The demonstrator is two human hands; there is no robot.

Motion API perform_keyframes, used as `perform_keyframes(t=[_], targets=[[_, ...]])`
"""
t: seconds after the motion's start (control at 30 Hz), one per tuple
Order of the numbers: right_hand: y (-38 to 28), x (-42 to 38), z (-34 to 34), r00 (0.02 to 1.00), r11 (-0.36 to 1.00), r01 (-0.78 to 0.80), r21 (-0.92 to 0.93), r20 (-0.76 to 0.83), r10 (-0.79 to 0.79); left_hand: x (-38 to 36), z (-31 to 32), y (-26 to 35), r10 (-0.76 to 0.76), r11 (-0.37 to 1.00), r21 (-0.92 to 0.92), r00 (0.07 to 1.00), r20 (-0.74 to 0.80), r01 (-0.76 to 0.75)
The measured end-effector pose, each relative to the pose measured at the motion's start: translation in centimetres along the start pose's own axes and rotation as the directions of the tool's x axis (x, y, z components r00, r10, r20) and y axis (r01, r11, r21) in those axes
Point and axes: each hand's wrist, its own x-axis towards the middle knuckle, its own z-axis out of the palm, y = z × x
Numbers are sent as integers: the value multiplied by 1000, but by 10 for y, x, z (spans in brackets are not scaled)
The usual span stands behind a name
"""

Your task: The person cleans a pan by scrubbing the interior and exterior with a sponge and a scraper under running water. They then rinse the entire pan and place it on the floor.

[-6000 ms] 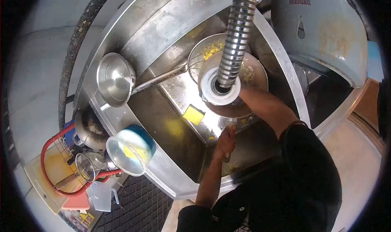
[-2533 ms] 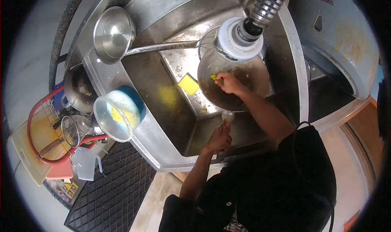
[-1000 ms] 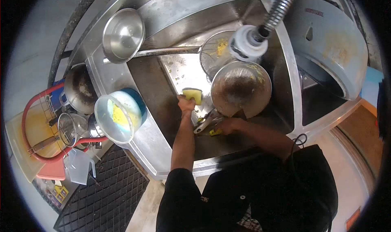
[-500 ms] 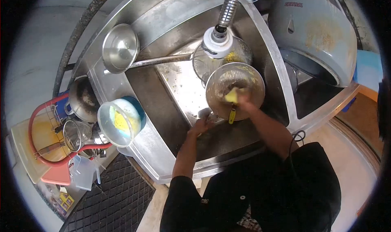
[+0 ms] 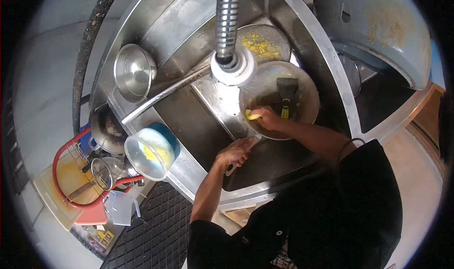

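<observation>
My left hand (image 5: 235, 152) is wrapped around the handle (image 5: 231, 169) of a frying pan (image 5: 309, 96) in the sink. The pan lies open side up, with a film of murky water in its bottom. Pinched in my right hand (image 5: 268, 117) is a yellow sponge (image 5: 253, 115), pressed against the pan's inner left side. A scraper (image 5: 287, 87) with a dark, wide head and a yellow-black grip rests in the pan, beside my right hand. Over the pan's left edge hangs a white spray head (image 5: 231, 70) on a metal hose (image 5: 229, 18).
Behind the pan lies a strainer (image 5: 262, 42) holding yellow scraps, its long handle (image 5: 165, 94) reaching left across the sink. A steel bowl (image 5: 133, 73) and a tub (image 5: 149, 158) of soapy water stand on the left ledge. At right is a big grey pot (image 5: 378, 32).
My right hand has drawn the sponge leftward from the pan's middle to its left side. The handle in my left hand now shows more clearly. The whole view has shifted with my head.
</observation>
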Motion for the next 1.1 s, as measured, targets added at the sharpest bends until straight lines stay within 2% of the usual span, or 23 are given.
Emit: perform_keyframes(t=[0.03, 0.1, 0.13, 0.17, 0.23, 0.27, 0.33, 0.37, 0.4, 0.47, 0.5, 0.57, 0.63, 0.73, 0.77, 0.83, 0.87, 0.9, 0.93, 1.0, 1.03, 1.07, 1.1], targets=[[2, 3, 5, 1000, 1000, -9, 11, -3, 9, -3, 4, 5, 0, 1000, 1, 1000, 13, 0], [10, 22, 13, 968, 953, 34, -300, -229, -106, -1, 8, 5, -13, 1000, 3, 1000, 26, 13], [14, 44, 1, 986, 985, -142, -93, -103, 133, 5, 7, 6, 31, 999, -22, 999, 24, -31], [29, 68, -4, 986, 986, -144, -87, -101, 135, 8, 7, 5, 72, 996, -48, 997, 20, -71], [69, 101, 10, 842, 810, -492, -320, -412, 349, 9, 7, 9, 31, 997, -65, 999, 13, -30], [91, 103, 31, 842, 812, -491, -316, -412, 348, 10, 5, 12, 3, 997, -81, 1000, 9, -2], [113, 106, 58, 914, 813, -289, -505, -399, 78, 16, 0, 13, 15, 994, -106, 1000, 14, -14], [112, 94, 56, 914, 811, -297, -504, -397, 88, 20, 0, 10, 26, 990, -138, 999, 25, -22], [68, 78, 33, 968, 916, -168, -365, -236, 83, 20, 1, 12, 19, 989, -145, 999, 32, -14], [25, 73, 8, 957, 962, -255, -92, 118, 265, 11, 2, 18, 25, 993, -118, 1000, -5, -25], [31, 79, 7, 959, 964, -246, -99, 123, 257, 15, 0, 17, 34, 992, -125, 999, -10, -35], [50, 85, 13, 970, 855, -241, -458, -128, 205, 21, -3, 10, 100, 973, -219, 989, 106, -75], [72, 108, -8, 965, 899, -257, -355, -38, 261, 19, 2, 7, 75, 976, -208, 995, 72, -59], [127, 117, -9, 926, 984, -169, 52, -334, 177, 10, 0, 18, 90, 979, -190, 994, 56, -78], [154, 116, 12, 915, 825, -131, 550, -253, 314, 8, 2, 21, 123, 976, -189, 990, 75, -107], [157, 114, 24, 910, 442, -72, 894, -123, 397, 8, 2, 22, 105, 982, -169, 989, 109, -85], [151, 109, 37, 945, 933, -283, 224, -98, 311, 9, 2, 24, 84, 987, -147, 987, 139, -64], [139, 95, 50, 959, 759, -225, -610, 0, 285, 4, 6, 22, 84, 986, -154, 985, 148, -61], [120, 87, 42, 960, 756, -217, -617, 5, 280, 0, 7, 26, 65, 984, -172, 991, 114, -45], [79, 83, 7, 989, 862, -15, -506, 117, 86, 4, 1, 30, 58, 982, -183, 996, 69, -45], [97, 88, 8, 989, 865, -13, -502, 119, 84, 11, 0, 19, 103, 974, -210, 991, 85, -83], [117, 101, 8, 973, 919, -129, -373, -224, 45, 16, -1, 9, 144, 965, -236, 985, 98, -118], [142, 112, 13, 836, 959, -187, -213, -547, 42, 23, -2, 4, 146, 965, -231, 985, 94, -121]])
